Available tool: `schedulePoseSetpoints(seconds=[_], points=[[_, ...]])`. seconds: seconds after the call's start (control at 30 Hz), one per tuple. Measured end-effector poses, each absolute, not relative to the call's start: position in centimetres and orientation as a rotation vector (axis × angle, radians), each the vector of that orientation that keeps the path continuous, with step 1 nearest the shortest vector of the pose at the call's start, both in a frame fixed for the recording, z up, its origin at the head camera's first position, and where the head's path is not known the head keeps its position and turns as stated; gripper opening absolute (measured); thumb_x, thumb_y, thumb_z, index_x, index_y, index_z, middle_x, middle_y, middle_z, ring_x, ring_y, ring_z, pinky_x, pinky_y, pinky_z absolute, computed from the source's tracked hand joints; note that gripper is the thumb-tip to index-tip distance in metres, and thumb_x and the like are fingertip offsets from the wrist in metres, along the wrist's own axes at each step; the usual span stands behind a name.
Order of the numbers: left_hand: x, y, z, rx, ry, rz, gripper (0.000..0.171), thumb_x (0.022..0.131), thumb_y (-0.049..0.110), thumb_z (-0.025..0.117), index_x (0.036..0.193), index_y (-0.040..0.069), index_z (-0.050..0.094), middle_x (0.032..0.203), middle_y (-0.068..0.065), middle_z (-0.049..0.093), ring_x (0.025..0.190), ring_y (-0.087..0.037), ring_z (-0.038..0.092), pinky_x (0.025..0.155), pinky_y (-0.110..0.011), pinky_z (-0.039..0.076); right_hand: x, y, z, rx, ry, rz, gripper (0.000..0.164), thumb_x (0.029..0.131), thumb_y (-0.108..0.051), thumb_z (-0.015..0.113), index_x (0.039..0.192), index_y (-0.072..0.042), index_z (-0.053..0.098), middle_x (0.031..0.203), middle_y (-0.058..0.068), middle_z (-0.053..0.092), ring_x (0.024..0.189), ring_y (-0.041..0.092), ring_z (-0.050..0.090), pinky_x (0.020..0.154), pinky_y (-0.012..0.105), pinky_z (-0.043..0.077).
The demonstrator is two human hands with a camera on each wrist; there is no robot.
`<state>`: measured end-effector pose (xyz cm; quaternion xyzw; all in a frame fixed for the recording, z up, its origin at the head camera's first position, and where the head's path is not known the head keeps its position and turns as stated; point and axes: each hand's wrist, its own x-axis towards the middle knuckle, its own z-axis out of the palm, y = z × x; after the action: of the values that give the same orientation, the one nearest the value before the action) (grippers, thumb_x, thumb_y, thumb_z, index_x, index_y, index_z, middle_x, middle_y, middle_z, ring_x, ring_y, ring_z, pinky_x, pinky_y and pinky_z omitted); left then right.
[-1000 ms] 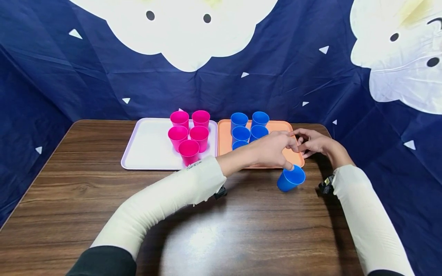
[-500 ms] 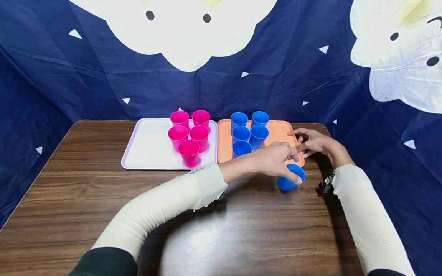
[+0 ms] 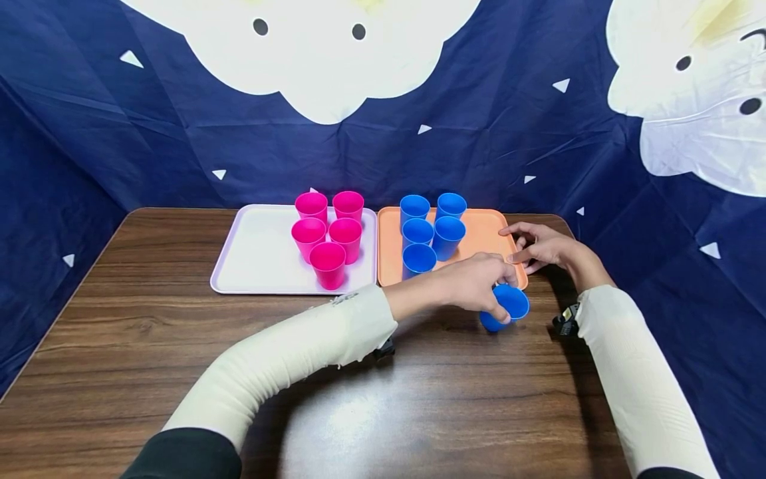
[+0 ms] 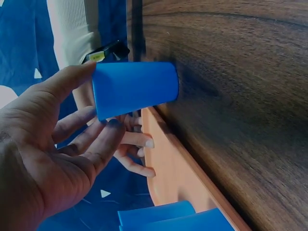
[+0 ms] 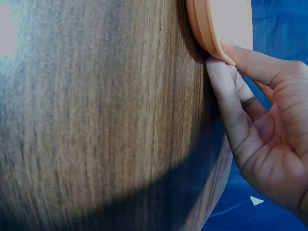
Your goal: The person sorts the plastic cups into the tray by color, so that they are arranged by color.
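My left hand (image 3: 475, 283) holds a blue plastic cup (image 3: 513, 303) near its rim, thumb on one side and fingers on the other. That cup (image 4: 137, 86) stands on the table just in front of the orange tray (image 3: 481, 229). Several other blue cups (image 3: 449, 238) stand upright in two columns on the tray's left half. At the tray's right edge, my right hand (image 3: 547, 246) grips the rim. The right wrist view shows its thumb over the tray's lip (image 5: 231, 50) and a finger against the outer side.
Left of the orange tray lies a white tray (image 3: 263, 249) with a lilac rim. Several pink cups (image 3: 328, 265) stand on its right half. Brown wooden table (image 3: 149, 346) stretches in front. A dark blue cloth (image 3: 359, 159) with white shapes hangs behind.
My left hand has come down from above the orange tray's front right part to the blue cup's rim and taken hold of it. The right hand stays at the tray's edge.
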<state>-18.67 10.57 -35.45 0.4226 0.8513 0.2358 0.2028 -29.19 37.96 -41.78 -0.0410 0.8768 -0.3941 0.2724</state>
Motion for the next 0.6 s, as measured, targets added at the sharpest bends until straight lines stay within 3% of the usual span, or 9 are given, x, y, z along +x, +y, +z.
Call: schedulePoseSetpoints(seconds=[0.3,0.6], points=[[-18.61,10.74,-35.79,1.162,2.363,0.702,0.067,0.094,0.041,0.094,0.149,0.012,0.068,0.139,-0.002,0.068,0.123,-0.012,0.061,0.097,-0.019,0.055,-29.12,38.05,-41.67,-0.134,2.364,-1.031,0.080,0.102,0.001,0.078,0.171,-0.003,0.038,0.100,0.002,0.053,0.082,0.016,0.063,0.070,0.034,0.069],[-18.27,11.00,-36.16,1.131,2.400,0.688,0.072,0.093,0.042,0.094,0.153,0.014,0.065,0.143,-0.001,0.068,0.127,-0.013,0.062,0.101,-0.022,0.056,-29.07,37.97,-41.61,-0.129,2.360,-1.051,0.080,0.100,0.001,0.079,0.170,-0.003,0.040,0.098,0.001,0.053,0.080,0.016,0.064,0.070,0.034,0.069]])
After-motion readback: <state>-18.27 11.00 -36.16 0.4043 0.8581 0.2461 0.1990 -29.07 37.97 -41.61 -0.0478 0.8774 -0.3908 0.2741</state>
